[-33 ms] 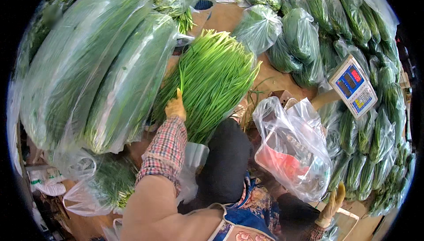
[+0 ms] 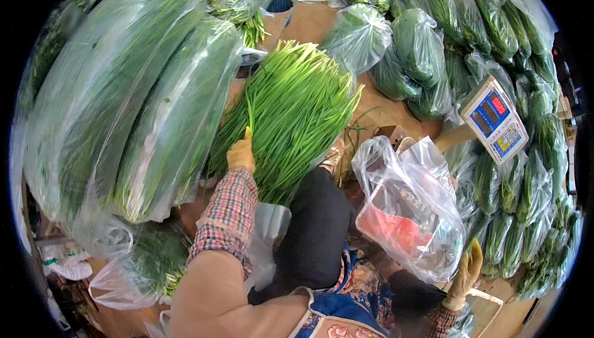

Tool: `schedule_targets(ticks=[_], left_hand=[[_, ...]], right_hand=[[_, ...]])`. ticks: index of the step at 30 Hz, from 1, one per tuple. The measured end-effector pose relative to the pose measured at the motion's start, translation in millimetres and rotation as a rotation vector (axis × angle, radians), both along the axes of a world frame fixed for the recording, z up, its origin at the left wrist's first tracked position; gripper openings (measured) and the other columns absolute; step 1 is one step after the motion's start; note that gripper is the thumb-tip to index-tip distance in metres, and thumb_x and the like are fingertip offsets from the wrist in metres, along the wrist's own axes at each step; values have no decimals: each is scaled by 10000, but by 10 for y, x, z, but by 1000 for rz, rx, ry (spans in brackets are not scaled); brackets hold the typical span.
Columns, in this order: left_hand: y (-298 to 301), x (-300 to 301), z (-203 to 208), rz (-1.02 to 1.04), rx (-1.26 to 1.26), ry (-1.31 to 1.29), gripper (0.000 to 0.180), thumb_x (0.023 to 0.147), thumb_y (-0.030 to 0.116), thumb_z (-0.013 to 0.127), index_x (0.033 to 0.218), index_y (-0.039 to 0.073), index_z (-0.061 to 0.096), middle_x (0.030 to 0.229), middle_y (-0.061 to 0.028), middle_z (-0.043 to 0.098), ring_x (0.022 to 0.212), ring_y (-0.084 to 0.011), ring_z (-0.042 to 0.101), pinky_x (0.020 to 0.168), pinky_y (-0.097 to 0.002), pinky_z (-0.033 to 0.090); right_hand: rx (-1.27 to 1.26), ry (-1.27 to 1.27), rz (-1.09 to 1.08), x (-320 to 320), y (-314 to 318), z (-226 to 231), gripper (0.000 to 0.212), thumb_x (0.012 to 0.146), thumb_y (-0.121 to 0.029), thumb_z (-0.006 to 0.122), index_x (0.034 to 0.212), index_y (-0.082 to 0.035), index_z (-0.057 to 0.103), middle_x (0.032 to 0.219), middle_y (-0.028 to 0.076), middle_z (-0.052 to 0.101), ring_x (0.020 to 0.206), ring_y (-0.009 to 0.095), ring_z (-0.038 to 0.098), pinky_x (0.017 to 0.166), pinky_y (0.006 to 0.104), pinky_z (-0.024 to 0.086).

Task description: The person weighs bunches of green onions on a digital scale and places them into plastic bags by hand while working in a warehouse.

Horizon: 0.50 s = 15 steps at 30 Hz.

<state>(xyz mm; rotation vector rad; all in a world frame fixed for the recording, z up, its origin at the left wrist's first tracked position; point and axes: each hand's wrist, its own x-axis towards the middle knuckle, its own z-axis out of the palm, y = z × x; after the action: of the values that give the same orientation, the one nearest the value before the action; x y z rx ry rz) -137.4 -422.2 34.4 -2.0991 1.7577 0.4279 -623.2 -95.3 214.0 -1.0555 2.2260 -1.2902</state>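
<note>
A large loose pile of garlic chives [image 2: 303, 115] lies before me, pale ends pointing away. My left hand [image 2: 241, 153], in a tan glove, touches the pile's left edge with its index finger straight; its other fingers are partly hidden. At the lower right, my gloved right hand [image 2: 464, 276] is raised with stretched fingers and nothing visible in it. Beside it stands an opened clear plastic bag [image 2: 442, 226] with a red area showing through. A scale display [image 2: 495, 121] on a post, lit with red digits, rises beyond the bag.
Long clear bags of greens [image 2: 167, 127] crowd the left side. Several bagged bundles [image 2: 417, 47] are stacked at the far right and down the right side. A smaller bag of greens [image 2: 154, 257] lies by my left elbow. My dark-trousered leg [image 2: 315, 226] is close to the chives.
My right hand has risen slightly closer to the clear bag. My left hand stays at the chives' edge. The whole view has shifted a little.
</note>
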Motion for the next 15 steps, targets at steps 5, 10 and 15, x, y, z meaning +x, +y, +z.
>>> schedule_targets(ticks=[5,10,15], left_hand=[[-65,454,-159,-153,-340,-74,460,921,158,466,1360,226,348,852,-101,612,748,-274,618,618,-409,504],[100,777,456,-240,-690,450,274,887,185,561,1153,135,600,668,-45,580,581,-182,550,515,-308,440],[116,705,1389,383,-669,1118,166,853,152,632,952,28,681,746,-3,612,619,-86,513,564,-239,421]], right_hand=[[27,258,363,346,-992,57,315,872,-94,556,1174,-6,545,1214,144,536,1171,255,473,1012,362,330],[51,342,645,787,-1876,-54,348,794,-27,598,1140,-50,571,1161,142,561,1119,277,510,963,346,381],[14,272,952,1116,-2447,-239,401,757,-15,618,1147,-75,547,1156,143,556,1029,331,535,904,373,418]])
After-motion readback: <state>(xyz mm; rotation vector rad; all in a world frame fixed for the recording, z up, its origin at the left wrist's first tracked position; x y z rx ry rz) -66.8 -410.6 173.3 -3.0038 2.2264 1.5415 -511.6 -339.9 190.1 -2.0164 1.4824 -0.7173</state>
